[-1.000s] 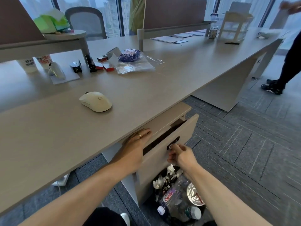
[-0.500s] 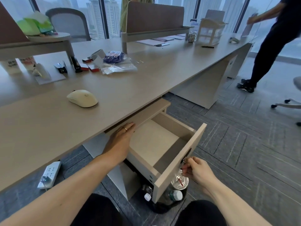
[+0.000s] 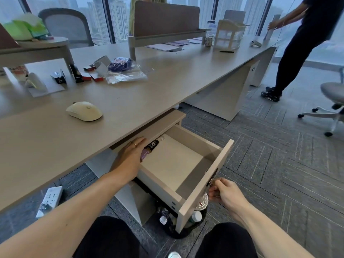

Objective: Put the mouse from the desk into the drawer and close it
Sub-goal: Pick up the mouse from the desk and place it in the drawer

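Note:
A cream-white mouse (image 3: 84, 111) lies on the beige desk (image 3: 167, 81), left of centre and near the front edge. Below the desktop the drawer (image 3: 202, 187) stands pulled far out, its pale floor mostly bare, with a dark snack packet (image 3: 149, 148) at its back left. My left hand (image 3: 130, 157) rests flat on the cabinet top under the desk edge, beside the drawer's left wall. My right hand (image 3: 224, 192) pinches the key in the lock on the drawer front.
Small boxes and a plastic bag (image 3: 124, 75) lie further back on the desk. A bin with bottles (image 3: 186, 220) sits under the drawer. A power strip (image 3: 49, 199) lies on the floor at the left. A person (image 3: 301, 45) and a chair (image 3: 333, 101) stand at the right.
The drawer has gone from nearly shut to pulled far out, drawn by my right hand on the key. A snack packet has come into sight inside. My left hand stayed put.

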Available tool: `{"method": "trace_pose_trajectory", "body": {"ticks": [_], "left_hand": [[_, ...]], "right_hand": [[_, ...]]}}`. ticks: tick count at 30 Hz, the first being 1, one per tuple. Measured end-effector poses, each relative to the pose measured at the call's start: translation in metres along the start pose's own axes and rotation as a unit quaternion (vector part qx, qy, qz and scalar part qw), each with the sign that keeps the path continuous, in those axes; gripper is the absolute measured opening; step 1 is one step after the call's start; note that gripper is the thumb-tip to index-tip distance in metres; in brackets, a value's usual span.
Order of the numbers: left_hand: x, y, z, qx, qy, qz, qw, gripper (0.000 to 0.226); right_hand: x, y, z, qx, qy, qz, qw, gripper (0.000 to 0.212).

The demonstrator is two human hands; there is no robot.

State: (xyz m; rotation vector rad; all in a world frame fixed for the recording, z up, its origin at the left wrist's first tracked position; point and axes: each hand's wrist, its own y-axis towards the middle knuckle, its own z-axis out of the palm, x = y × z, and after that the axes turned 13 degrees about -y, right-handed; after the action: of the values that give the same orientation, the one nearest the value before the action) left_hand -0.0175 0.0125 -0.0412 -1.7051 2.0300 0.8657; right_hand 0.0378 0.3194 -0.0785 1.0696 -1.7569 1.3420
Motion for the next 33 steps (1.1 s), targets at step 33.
{"method": "trace_pose_trajectory", "body": {"ticks": [33], "left_hand": [[-0.043, -0.024, -0.064, 0.163, 0.004, 0.096, 0.982, 0.047]], "right_hand": [[0.071, -0.03, -0.023, -0.086, -0.408, -0.11, 0.902, 0.05]]}}
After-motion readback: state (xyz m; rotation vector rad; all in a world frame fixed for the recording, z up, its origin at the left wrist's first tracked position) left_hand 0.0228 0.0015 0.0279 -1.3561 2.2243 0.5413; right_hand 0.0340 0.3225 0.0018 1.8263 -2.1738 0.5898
